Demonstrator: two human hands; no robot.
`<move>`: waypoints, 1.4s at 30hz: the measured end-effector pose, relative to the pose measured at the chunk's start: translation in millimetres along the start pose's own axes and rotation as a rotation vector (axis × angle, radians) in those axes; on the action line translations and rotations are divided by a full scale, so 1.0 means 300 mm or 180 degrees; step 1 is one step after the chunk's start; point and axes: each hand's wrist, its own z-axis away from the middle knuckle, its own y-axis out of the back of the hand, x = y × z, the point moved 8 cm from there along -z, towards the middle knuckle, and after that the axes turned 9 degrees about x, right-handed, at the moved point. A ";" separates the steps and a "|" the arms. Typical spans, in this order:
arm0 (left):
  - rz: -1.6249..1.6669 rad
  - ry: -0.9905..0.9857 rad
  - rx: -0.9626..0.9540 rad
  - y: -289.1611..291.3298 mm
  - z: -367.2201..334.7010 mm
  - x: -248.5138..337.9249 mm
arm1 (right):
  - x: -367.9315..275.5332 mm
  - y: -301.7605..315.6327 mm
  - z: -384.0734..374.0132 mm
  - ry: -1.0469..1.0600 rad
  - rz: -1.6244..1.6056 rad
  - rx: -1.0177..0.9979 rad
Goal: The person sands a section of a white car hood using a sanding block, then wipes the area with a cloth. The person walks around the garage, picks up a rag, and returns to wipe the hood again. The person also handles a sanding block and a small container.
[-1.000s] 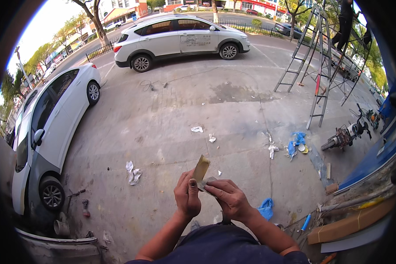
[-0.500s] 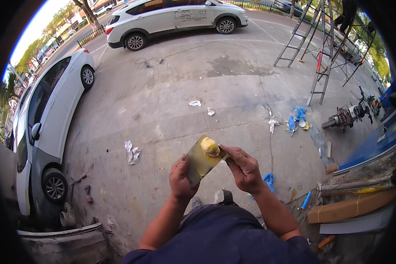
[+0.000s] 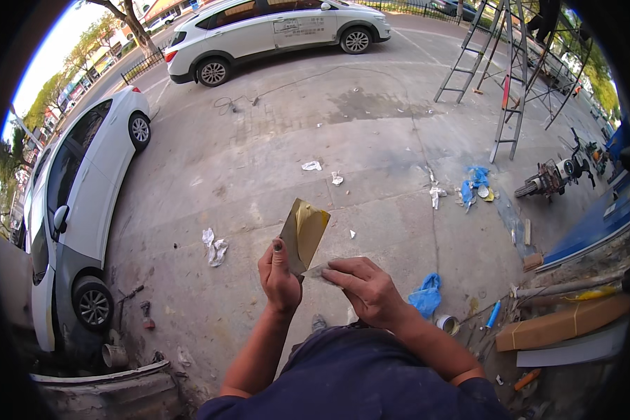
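Note:
My left hand (image 3: 281, 281) is closed round the lower left side of a flat, thin mixing plate (image 3: 290, 232), its thumb along the near edge. Pale yellow putty (image 3: 311, 229) lies smeared over the plate's right part, with a brighter yellow streak at its right edge. In my right hand (image 3: 368, 288) a thin, flat spreader (image 3: 316, 270) is pinched between thumb and fingers. Its blade meets the plate's lower corner or sits right beside it; I cannot tell which.
White cars (image 3: 91, 182) stand left and ahead. Stepladders (image 3: 507, 91) and a motorbike (image 3: 556, 176) are at the right. Blue plastic (image 3: 427, 297), a can (image 3: 447, 324) and a long cardboard box (image 3: 563, 324) lie near my right side. White crumpled paper (image 3: 215, 248) litters the concrete.
The rounded lump of putty is now flattened across the plate. The plate has tilted more upright. My right hand with the spreader has moved down to the plate's lower corner.

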 end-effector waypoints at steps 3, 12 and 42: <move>-0.0388 -0.0617 -0.0328 -0.034 0.024 0.041 | 0.077 0.087 -0.006 -0.0779 -0.0572 0.0910; -0.1566 -0.1497 -0.0459 -0.117 0.070 0.118 | 0.031 -0.005 -0.006 -0.0006 -0.0338 0.0136; 0.0423 0.0125 -0.0102 -0.026 0.030 0.000 | -0.015 -0.006 0.009 0.0350 0.0443 -0.0125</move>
